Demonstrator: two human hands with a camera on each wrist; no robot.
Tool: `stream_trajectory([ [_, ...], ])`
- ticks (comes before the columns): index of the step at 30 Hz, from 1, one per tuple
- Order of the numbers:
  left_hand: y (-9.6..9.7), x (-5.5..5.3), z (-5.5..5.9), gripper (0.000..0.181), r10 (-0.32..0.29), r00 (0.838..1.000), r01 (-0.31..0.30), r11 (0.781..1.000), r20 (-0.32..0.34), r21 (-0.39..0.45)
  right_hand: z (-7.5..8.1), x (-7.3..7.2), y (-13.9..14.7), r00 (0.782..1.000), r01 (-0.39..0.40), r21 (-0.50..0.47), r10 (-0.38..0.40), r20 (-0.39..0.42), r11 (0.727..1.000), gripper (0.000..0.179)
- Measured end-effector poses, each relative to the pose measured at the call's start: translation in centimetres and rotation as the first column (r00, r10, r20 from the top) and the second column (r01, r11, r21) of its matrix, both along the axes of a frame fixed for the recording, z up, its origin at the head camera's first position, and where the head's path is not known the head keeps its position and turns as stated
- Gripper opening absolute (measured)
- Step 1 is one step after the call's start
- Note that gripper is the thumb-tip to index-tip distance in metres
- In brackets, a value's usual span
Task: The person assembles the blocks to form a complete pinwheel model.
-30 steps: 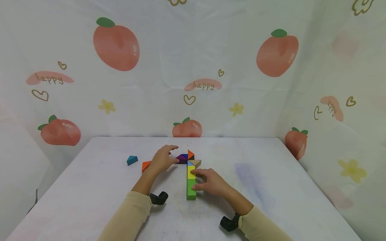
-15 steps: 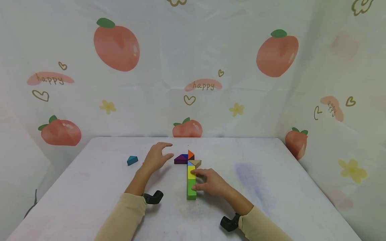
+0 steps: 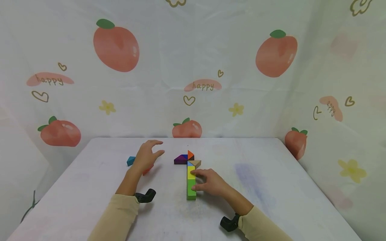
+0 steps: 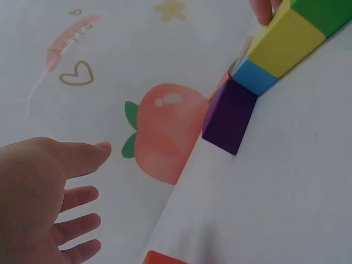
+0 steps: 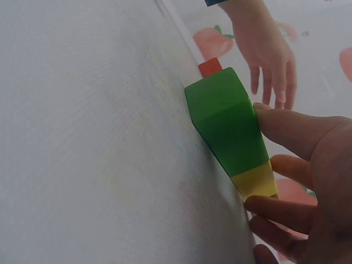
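Observation:
My right hand [image 3: 211,181] rests at the row of blocks, its thumb on the green block [image 3: 191,194] and its index finger on the yellow block [image 3: 191,168]. Beyond them, a light blue triangle [image 3: 189,164], a tan triangle [image 3: 196,163], a purple block [image 3: 181,160] and an orange triangle [image 3: 190,155] meet in a pinwheel shape. To the left, my left hand [image 3: 145,156] hovers with thumb and fingers spread, holding nothing. An orange-red block [image 3: 148,170] is partly hidden under it, and a teal block [image 3: 130,161] shows just beside it.
Everything lies on a white table [image 3: 256,207]. A white cloth [image 3: 235,43] with peach prints hangs behind it and along the sides. Each wrist carries a black camera mount, such as the left one [image 3: 146,196]. A dark cable [image 3: 28,209] hangs at the table's left edge.
My left hand has moved left, away from the purple block, to over the orange-red block, and now partly covers the teal block. The right hand and the row have stayed put.

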State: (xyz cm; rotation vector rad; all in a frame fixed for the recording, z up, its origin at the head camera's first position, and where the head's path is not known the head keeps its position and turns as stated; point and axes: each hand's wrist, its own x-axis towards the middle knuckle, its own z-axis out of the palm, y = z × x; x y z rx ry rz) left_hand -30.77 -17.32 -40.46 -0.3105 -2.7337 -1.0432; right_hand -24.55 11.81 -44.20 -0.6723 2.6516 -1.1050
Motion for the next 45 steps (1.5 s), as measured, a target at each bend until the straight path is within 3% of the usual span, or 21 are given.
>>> stream_trajectory([
  [13,-3.1,0.9,-0.4,0.037,0.122,0.992,-0.121,0.991,-0.019,0.065,0.1,0.1,0.0,1.0,0.004,0.001,-0.004,0.005,1.0,0.06],
  [27,-6.8,1.7,-1.6,0.036,0.17,0.984,-0.171,0.985,-0.057,-0.017,0.2,0.1,-0.2,1.0,0.019,0.014,-0.02,0.021,1.0,0.06],
  [38,-8.8,2.1,-2.6,0.045,0.187,0.982,-0.183,0.977,0.028,-0.109,0.3,0.2,-0.1,1.0,0.021,0.014,-0.022,0.022,1.0,0.061],
  [45,-9.5,2.1,-3.1,0.049,0.207,0.972,-0.192,0.972,0.107,-0.134,0.2,0.2,-0.1,0.999,0.025,0.016,-0.025,0.023,1.0,0.061],
])
